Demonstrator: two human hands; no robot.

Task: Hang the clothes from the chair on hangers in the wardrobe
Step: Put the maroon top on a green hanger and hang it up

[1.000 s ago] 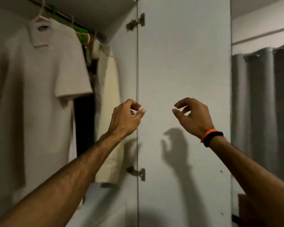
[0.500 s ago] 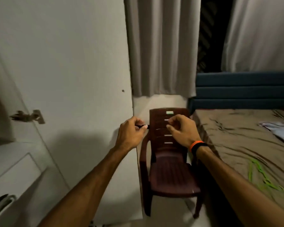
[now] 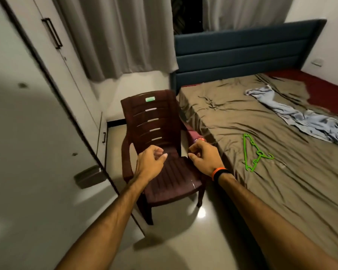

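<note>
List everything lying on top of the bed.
On the bed lie a green hanger and a crumpled light blue cloth, apart from each other. Whatever sits beneath that cloth is hidden.

1. We see two bare forearms entering from the bottom of the frame, with no sleeves covering them as far as the lower edge.
2. On the right wrist, right of centre, we wear two bands side by side: an orange band (image 3: pixel 217 171) nearer the hand and a black band (image 3: pixel 223 175) just behind it, touching.
3. The left hand (image 3: pixel 149 164) and its wrist, at centre, carry no band or ring that we can make out.
4. The right hand (image 3: pixel 205 159) shows no ring from this side.
</note>
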